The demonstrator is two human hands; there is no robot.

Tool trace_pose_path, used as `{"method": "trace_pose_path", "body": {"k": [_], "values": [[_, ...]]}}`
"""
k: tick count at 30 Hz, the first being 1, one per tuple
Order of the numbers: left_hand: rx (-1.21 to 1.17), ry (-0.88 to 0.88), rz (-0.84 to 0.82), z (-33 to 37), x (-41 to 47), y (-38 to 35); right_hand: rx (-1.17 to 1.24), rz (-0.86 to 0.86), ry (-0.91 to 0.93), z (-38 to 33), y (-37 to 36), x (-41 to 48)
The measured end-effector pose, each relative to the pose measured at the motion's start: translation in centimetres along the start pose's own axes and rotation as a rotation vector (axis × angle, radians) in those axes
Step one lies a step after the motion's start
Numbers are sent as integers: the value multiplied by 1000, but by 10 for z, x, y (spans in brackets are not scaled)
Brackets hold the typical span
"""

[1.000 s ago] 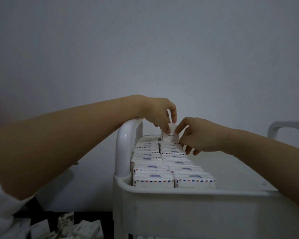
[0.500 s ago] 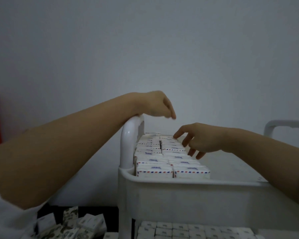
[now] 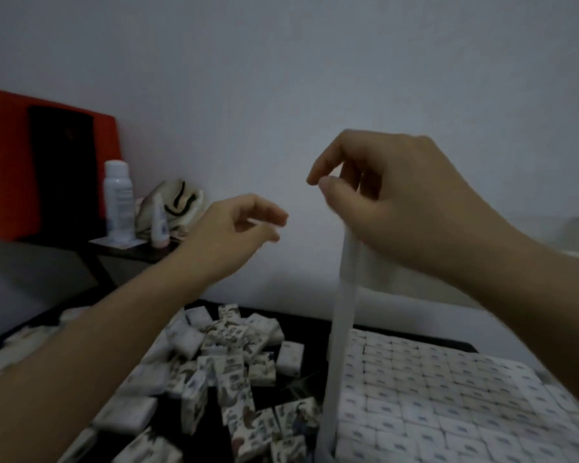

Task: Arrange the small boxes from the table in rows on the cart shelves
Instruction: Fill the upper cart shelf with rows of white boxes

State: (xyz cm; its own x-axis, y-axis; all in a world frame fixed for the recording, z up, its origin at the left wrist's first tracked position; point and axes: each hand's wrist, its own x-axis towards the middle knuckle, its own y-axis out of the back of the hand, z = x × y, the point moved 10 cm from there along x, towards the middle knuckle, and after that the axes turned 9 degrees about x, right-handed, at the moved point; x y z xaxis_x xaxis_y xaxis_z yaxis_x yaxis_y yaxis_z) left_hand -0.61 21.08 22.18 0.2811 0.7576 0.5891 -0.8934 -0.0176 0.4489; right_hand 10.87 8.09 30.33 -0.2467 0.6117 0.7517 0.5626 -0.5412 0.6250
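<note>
White cardboard rows on the top shelf, which both hands were hovering over half a second ago, are no longer showing. The view is now taking in the dark table [image 3: 295,385] at lower centre, where the loose small boxes [image 3: 228,355] are lying in a jumbled heap. At lower right, packed rows of boxes [image 3: 448,396] are sitting on a lower level of the cart, just right of the white cart post [image 3: 340,329].

Both hands are now hanging in the air, clear of any box. The left hand [image 3: 238,228], left of centre, is reaching forward with fingers loosely curled and is holding nothing. The right hand [image 3: 408,202], in front of the post's top, is drooping from the wrist, thumb and forefinger nearly meeting with nothing between them.

At upper left, a white bottle [image 3: 117,198] is standing beside a red board [image 3: 7,162].
</note>
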Motion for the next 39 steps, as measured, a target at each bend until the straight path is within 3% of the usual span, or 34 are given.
{"method": "trace_pose_path", "body": {"k": [2,5,9,13,16,22,30,39], "values": [[62,67,-52,-51,-31,8,-4,-37,24,-23,-36,-16],[305,202,-76,-137,-72,26,-71,-245,7,-33,-121,-38],[595,309,-41,-222,-120,50,-65,-430,-164,13,-234,-51],[779,256,-7,-259,-132,57,35,-542,-337,68,-335,-52],[814,208,77,-263,-117,63,63,-608,-303,78,-389,-42],[839,261,-92,-287,-86,52,-54,-724,-288,108,-442,-28],[810,227,-102,-280,-76,51,-107,-709,-214,121,-444,-15],[74,447,-1,-247,-92,74,313,-555,-259,78,-378,-14]]}}
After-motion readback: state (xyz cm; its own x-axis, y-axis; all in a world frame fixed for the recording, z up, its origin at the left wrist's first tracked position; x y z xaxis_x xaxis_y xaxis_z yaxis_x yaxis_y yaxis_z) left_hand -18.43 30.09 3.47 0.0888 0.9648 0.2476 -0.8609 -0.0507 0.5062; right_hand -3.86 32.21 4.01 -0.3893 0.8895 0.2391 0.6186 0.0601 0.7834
